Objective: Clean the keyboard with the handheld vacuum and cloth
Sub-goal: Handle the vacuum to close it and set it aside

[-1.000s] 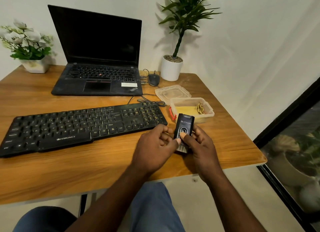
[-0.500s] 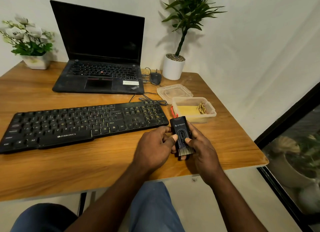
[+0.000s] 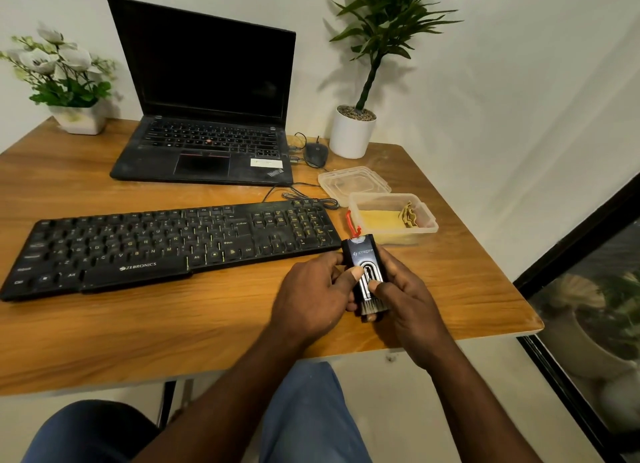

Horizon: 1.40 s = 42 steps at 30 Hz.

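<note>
A small black handheld vacuum [image 3: 362, 254] with a brush at its near end is held between both hands above the desk, just right of the keyboard's near right corner. My left hand [image 3: 311, 298] grips its left side, thumb on the front panel. My right hand [image 3: 405, 300] grips its right side, thumb also pressing the panel. The long black keyboard [image 3: 166, 246] lies flat across the wooden desk [image 3: 173, 324] to the left. A yellow cloth [image 3: 379, 220] lies inside an open clear plastic box [image 3: 427, 228] behind the vacuum.
An open black laptop [image 3: 207, 116] stands behind the keyboard. A black mouse [image 3: 316, 152] and cables lie beside it. The box lid [image 3: 353, 183] rests near a white potted plant [image 3: 351, 133]. A flower pot [image 3: 81, 119] sits far left. The desk's edge is close on the right.
Both hands have shifted slightly on the vacuum; the thumbs slid along its front panel and the brush end shows below the fingers. The head camera moved a little.
</note>
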Available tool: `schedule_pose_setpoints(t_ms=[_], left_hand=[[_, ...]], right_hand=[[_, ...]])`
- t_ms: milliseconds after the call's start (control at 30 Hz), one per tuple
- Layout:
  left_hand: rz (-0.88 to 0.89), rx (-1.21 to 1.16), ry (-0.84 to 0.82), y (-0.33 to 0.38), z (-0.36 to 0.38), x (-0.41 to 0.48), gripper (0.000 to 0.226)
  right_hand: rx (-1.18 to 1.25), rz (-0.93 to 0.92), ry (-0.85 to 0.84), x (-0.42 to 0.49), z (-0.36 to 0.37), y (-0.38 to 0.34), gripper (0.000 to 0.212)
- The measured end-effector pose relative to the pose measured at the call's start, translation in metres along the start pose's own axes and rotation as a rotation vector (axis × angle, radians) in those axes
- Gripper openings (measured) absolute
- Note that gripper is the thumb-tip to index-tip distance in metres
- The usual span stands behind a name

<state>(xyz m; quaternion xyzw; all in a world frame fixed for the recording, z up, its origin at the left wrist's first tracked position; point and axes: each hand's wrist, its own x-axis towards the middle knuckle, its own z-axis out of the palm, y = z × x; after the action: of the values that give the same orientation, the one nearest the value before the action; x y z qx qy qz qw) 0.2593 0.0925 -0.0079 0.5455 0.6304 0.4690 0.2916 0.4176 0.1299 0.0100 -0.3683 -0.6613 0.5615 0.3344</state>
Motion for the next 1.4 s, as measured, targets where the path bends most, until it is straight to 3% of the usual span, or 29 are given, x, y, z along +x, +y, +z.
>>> schedule_pose_setpoints(t_ms=[133, 433, 533, 600, 800, 1100, 1233, 1400], left_hand=[[0.013, 0.11, 0.02, -0.004, 0.0, 0.002, 0.026], [-0.002, 0.072, 0.034, -0.003, -0.001, 0.003, 0.022], [0.015, 0.048, 0.063, -0.002, -0.002, 0.002, 0.061], [0.044, 0.059, 0.046, -0.004, -0.003, 0.003, 0.069], [0.057, 0.015, 0.028, -0.006, -0.004, 0.003, 0.047], [0.016, 0.046, 0.033, -0.004, -0.004, 0.002, 0.045], [0.016, 0.043, 0.07, -0.004, -0.004, 0.001, 0.039], [-0.001, 0.032, 0.091, -0.006, -0.004, 0.003, 0.034]], right_hand=[[0.022, 0.007, -0.014, 0.002, 0.0, 0.003, 0.044], [0.07, 0.022, -0.041, 0.002, -0.004, 0.004, 0.05], [0.077, 0.016, -0.042, 0.003, -0.003, 0.006, 0.049], [0.059, 0.009, -0.035, 0.004, -0.002, 0.008, 0.047], [0.015, -0.009, 0.0, 0.002, 0.0, 0.008, 0.048], [0.138, 0.071, 0.015, 0.007, -0.002, 0.011, 0.043], [0.128, 0.072, 0.018, 0.005, -0.006, 0.012, 0.029], [0.069, 0.088, -0.054, 0.006, -0.006, 0.006, 0.036]])
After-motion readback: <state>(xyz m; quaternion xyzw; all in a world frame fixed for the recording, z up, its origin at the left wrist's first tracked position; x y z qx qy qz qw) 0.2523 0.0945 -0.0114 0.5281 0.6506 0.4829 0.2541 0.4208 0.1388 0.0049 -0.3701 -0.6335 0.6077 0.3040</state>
